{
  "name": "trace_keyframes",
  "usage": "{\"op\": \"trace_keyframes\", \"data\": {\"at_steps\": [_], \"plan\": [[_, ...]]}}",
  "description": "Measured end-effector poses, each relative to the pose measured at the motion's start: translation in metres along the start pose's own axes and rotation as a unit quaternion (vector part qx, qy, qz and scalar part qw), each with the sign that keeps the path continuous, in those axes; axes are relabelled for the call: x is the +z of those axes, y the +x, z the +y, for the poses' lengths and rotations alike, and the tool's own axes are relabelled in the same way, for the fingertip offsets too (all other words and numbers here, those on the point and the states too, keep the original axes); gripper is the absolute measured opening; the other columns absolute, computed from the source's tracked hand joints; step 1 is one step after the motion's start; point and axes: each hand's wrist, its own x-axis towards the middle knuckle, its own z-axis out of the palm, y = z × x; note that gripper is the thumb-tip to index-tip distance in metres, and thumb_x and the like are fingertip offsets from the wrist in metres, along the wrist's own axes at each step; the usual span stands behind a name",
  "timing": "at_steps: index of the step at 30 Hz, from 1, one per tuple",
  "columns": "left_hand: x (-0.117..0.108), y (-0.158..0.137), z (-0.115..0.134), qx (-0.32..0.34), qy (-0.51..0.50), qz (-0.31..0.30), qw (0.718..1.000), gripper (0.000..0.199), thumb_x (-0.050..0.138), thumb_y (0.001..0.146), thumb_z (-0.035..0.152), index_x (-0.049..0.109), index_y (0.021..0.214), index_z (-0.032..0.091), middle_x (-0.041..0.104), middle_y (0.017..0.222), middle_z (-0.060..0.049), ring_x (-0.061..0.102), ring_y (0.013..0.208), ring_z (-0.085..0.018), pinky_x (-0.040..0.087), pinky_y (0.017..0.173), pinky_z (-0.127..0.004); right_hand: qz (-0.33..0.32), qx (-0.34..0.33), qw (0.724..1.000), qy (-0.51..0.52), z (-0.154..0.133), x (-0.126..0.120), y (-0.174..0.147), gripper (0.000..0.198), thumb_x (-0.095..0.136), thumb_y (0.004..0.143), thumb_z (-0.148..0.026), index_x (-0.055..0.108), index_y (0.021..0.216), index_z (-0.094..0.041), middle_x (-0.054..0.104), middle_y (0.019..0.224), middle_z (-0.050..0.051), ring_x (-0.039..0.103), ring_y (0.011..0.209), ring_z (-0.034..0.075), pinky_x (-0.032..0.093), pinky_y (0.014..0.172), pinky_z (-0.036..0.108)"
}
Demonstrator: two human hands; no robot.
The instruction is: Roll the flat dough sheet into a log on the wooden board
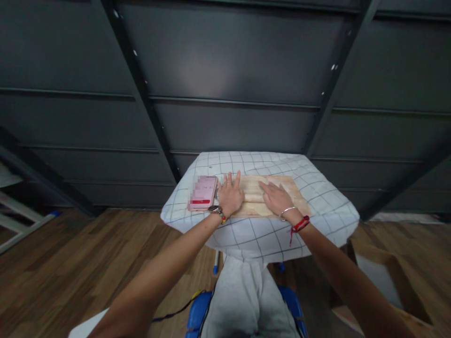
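So one checked-cloth tabletop [326,199] is standing before a dark panelled wall [229,126] on wood flooring [134,249]. One open cardboard box [404,281] is sitting lower right (can't make out the pale stuff inside). One phone [205,190] is lying left of one wooden board [299,196]; a pale roll-like piece [252,198] is resting there between the left hand [231,195], spreading its fingers wide, and the right hand [277,198], stretching its fingers loosely.

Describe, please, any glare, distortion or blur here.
Head view: pale glare on the dark grey panelled wall; head view: wide-angle stretching towards the edges; head view: blocky pixels on the pink rectangular phone; head view: soft edges on the beige roll between bare left hand and bare right hand.
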Motion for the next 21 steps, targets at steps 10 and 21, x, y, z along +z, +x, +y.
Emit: {"op": "trace_keyframes", "data": {"at_steps": [10, 21], "plan": [[0.009, -0.025, -0.018, 0.095, -0.051, 0.118, 0.987, 0.066, 0.042, 0.084, 0.016, 0.023, 0.147, 0.011, 0.024, 0.150, -0.021, 0.026, 0.137, -0.033, 0.034, 0.104, -0.046, 0.073, -0.133, 0.988, -0.033, 0.033, 0.001, -0.039, 0.026, 0.050, 0.090, -0.028, 0.059, 0.109, -0.013, 0.061, 0.115, 0.015, 0.052, 0.114, 0.027, 0.041, 0.094, 0.044], [0.010, 0.067, -0.027, 0.099, -0.088, 0.038, 0.990, 0.071, 0.042, 0.084, 0.018, 0.013, 0.149, 0.014, 0.029, 0.149, -0.018, 0.022, 0.139, -0.031, 0.028, 0.107, -0.045, -0.006, -0.165, 0.986, -0.007, 0.069, -0.026, 0.034, 0.024, 0.059, 0.085, -0.024, 0.060, 0.103, -0.009, 0.059, 0.112, 0.016, 0.053, 0.108, 0.025, 0.041, 0.094, 0.037]]}}
